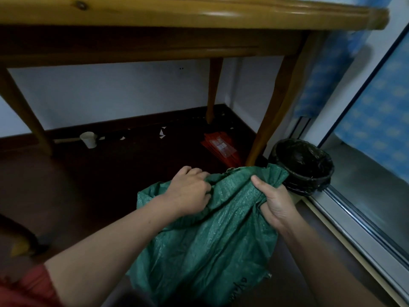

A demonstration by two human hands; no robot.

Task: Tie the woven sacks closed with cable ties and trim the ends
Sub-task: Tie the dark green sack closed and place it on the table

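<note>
Here, two bare hands gather the top of a green woven sack (205, 244), which stands on a dark floor (88, 185) straight below the viewer. The left hand (190, 191) is closed on a bunch of the fabric, knuckles up, with its fingers curled into the folds. Just to its right, the right hand (275, 202) is wrapped round the gathered neck of the sack, thumb laid across the top of the cloth and fingers tucked underneath. Between the two grips the material rises in a wrinkled ridge. Past the right hand's grip a loose flap of the sack's mouth sticks out toward a small round bin (303, 165) lined with a black bag; whether flap and bin touch cannot be told. Below the hands the sack hangs full and creased, with dark printed letters near its lower edge.

Beyond the grip stands a wooden table (199, 16), its nearest leg (265, 120) just behind the flap. A flat red packet (219, 147) lies on the floor beside that leg. Well to the left of the grip, a white paper cup (88, 139) sits by the skirting. To the right of the grip runs a metal sliding-door track (358, 220), with a blue patterned curtain (376, 120) above it.
</note>
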